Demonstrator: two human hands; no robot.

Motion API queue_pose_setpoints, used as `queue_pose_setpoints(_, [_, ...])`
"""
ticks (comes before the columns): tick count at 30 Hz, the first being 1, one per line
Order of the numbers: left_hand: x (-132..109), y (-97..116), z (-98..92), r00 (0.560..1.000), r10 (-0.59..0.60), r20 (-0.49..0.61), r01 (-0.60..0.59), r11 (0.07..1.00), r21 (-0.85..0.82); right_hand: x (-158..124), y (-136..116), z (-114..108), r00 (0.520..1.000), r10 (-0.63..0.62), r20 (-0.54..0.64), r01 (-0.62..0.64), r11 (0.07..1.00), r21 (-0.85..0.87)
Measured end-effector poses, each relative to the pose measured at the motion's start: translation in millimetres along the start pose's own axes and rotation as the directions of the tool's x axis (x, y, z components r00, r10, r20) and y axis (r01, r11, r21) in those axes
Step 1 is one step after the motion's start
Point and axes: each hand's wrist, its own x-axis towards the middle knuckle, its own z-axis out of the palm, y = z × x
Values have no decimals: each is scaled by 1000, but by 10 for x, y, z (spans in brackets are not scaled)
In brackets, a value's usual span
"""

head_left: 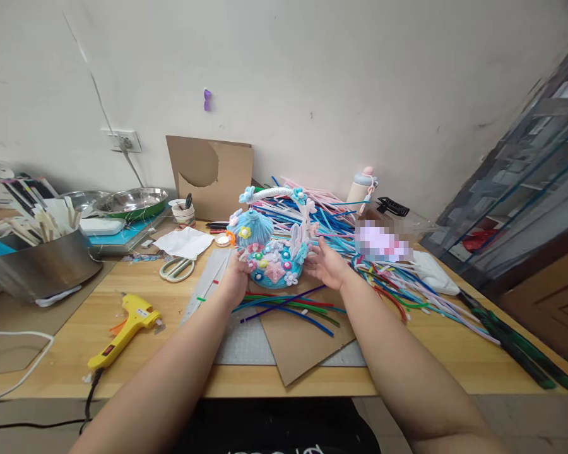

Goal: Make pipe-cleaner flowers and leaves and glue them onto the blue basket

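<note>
Between my two hands is a small blue basket [275,277] made of pipe cleaners, dotted with colourful little flowers. A white arched handle [277,194] with blue flowers rises over it, and a ribbed blue dome [255,228] sits at its upper left. My left hand [236,274] is closed on the basket's left side, its fingers partly hidden behind it. My right hand [326,261] holds the right side, thumb up and fingers against the flowers. Loose coloured pipe cleaners [303,309] lie just below, over a piece of cardboard [298,353] and a grey cutting mat [243,347].
At left lie a yellow glue gun [127,331], scissors [177,270] and a metal pot [42,271] of sticks. Behind are a heap of pipe cleaners [331,217], a cut cardboard sheet [236,176] and a bottle [360,189]. Dark green pipe cleaners [511,347] overlie the right edge.
</note>
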Motion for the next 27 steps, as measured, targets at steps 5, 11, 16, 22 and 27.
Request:
queue_pose_setpoints(5, [-29,-72,23,1000,-30,7,30,1000,2,-46,-94,-72,997,68,-21,-69,996,-53])
queue_pose_setpoints(11, [-34,-99,53,995,-91,44,91,996,21,-79,-179,-210,989,145,-8,-145,982,-123])
queue_pose_setpoints(16, [-27,-69,76,989,-126,80,124,992,37,-113,-228,-349,986,165,-3,-163,967,-198])
queue_pose_setpoints(22, [-8,-94,72,986,-121,111,114,991,70,-122,-236,-397,980,149,-131,-182,938,-295])
queue_pose_setpoints(27, [7,-112,-34,998,0,-60,9,988,155,-307,-404,-543,920,-101,-378,-69,908,-413])
